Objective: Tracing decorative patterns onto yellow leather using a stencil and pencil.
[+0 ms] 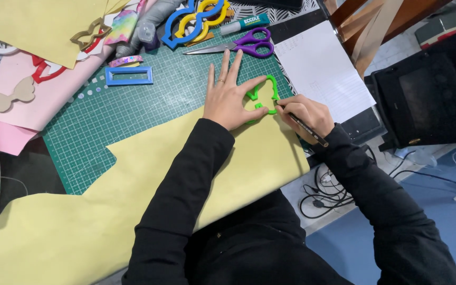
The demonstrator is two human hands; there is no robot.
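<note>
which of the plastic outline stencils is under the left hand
The green stencil, pinned on the yellow paper by the left hand; the blue ones lie untouched farther up.

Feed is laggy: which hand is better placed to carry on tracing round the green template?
Right. The right hand holds the pencil with its tip at the green template; the left hand lies flat, pinning it to the yellow paper.

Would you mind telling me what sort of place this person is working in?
Probably a home craft desk: a green cutting mat, purple scissors and coloured paper sheets, with the left hand pressing a green stencil on yellow paper while the right hand traces.
</note>
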